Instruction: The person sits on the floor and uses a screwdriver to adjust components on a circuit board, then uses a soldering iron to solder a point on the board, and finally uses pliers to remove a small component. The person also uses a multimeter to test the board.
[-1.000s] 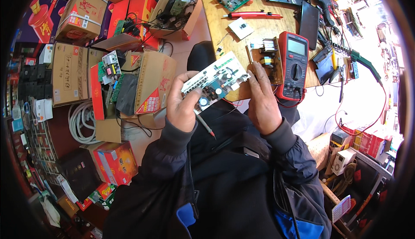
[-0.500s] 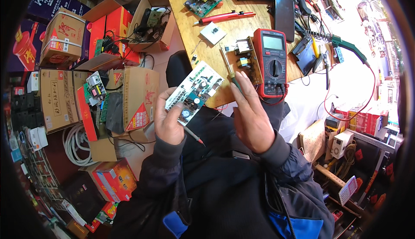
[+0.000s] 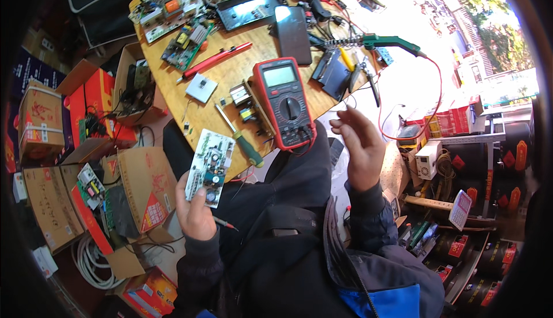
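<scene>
My left hand point(image 3: 197, 221) grips a white circuit board point(image 3: 209, 168) by its lower end, with the thumb on its component side. A probe-like rod point(image 3: 224, 223) with a red tip sticks out beside that hand; how it is held is hidden. My right hand point(image 3: 363, 154) is raised to the right of the table edge, fingers slightly bent and apart, holding nothing. Between the hands, a screwdriver point(image 3: 247, 147) with a green handle lies on the table beside a small transformer board point(image 3: 252, 112). A red multimeter point(image 3: 283, 104) lies just right of that board.
The wooden table point(image 3: 167, 79) carries a red pen-like tool point(image 3: 216, 60), a white square piece point(image 3: 201, 88), a green circuit board point(image 3: 187, 44) and a dark flat case point(image 3: 292, 35). A green-handled soldering iron point(image 3: 391, 43) stands at right. Open cardboard boxes point(image 3: 144, 185) crowd the left floor.
The view has swung right, so the table appears further left. My right hand has moved away from the screwdriver, off to the right. The circuit board stays in my left hand, now more upright.
</scene>
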### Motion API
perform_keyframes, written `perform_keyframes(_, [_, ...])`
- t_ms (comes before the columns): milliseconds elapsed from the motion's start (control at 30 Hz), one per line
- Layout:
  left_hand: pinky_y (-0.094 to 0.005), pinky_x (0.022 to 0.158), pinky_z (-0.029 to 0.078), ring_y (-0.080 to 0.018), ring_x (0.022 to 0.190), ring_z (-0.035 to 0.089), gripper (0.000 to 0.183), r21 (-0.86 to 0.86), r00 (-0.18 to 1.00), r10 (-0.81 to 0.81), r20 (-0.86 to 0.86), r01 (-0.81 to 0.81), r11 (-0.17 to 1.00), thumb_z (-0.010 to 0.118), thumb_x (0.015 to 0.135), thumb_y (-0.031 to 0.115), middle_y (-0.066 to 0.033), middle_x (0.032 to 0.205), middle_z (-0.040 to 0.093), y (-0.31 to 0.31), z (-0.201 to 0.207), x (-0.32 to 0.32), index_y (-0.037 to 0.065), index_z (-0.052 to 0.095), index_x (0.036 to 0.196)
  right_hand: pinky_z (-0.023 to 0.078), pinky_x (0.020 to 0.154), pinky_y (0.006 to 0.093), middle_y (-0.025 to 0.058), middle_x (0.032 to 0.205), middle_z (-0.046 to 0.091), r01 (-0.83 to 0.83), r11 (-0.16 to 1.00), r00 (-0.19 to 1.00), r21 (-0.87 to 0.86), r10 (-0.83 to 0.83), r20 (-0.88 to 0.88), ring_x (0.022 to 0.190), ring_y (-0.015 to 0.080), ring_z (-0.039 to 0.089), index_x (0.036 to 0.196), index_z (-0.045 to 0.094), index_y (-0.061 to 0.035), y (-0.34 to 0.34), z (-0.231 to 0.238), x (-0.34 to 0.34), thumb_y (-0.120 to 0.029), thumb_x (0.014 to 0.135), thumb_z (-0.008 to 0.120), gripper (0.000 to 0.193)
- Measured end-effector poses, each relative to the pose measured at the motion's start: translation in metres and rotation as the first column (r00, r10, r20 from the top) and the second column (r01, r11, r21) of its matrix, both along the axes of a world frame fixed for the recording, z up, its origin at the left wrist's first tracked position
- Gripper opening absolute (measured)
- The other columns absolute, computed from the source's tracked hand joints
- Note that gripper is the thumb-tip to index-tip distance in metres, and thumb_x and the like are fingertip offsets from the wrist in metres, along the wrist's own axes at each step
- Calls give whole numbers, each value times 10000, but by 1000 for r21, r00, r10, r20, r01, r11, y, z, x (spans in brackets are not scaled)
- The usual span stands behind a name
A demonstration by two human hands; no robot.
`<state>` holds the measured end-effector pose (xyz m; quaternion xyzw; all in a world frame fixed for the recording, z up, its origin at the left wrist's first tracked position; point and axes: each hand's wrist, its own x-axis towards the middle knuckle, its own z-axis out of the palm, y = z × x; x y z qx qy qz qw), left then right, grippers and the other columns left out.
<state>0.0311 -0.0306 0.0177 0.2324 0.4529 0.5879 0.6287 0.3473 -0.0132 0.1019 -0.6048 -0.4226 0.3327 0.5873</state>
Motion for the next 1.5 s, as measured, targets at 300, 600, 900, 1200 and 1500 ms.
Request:
perform_keyframes(300, [-388, 1136, 452, -239, 1275, 610, 646, 55, 993, -109, -42, 112, 992, 692, 920, 27, -168, 1387, 611, 8, -4, 1, -71, 434, 1503, 375, 544, 216, -32, 826, 543, 181, 969, 941, 168, -121, -316, 646, 61, 512, 1186, 684, -15, 112, -4, 127, -279, 1065, 658, 292])
perform_keyframes(600, [-319, 1029, 532, -178, 1199, 647, 791, -6, 992, -109, -56, 108, 994, 804, 856, -56, -136, 1341, 634, 4, 1, 2, -40, 381, 1523, 265, 496, 216, -50, 721, 415, 129, 989, 991, 67, -126, -42, 554, 46, 329, 1358, 718, -50, 173, -5, 169, -149, 1067, 633, 318])
perform_keyframes(900, [-306, 1005, 542, -151, 1164, 658, 737, -21, 980, -142, -137, 141, 990, 805, 855, -62, -116, 1306, 661, 8, 11, 2, -23, 423, 1485, 265, 520, 218, -43, 763, 513, 241, 969, 960, 49, -245, 134, 580, 37, 390, 1205, 792, -67, 174, 12, 174, -218, 1029, 692, 253])
perform_keyframes(1200, [-303, 972, 570, -158, 1134, 680, 730, -61, 986, -130, -100, 125, 990, 833, 863, -17, -137, 1266, 677, 13, 8, -2, -43, 434, 1472, 252, 531, 173, -46, 861, 683, 273, 947, 931, 169, -305, 203, 605, -16, 402, 1177, 804, -48, 165, 40, 175, -262, 990, 766, 287])
perform_keyframes(1500, [-324, 1005, 570, -190, 1185, 666, 779, -37, 992, -117, -53, 116, 993, 843, 849, -40, -153, 1317, 645, 14, 8, 2, -63, 406, 1494, 300, 550, 159, -32, 871, 640, 357, 924, 865, 135, -382, 327, 629, -8, 407, 1243, 803, -83, 145, 52, 191, -226, 1038, 698, 271])
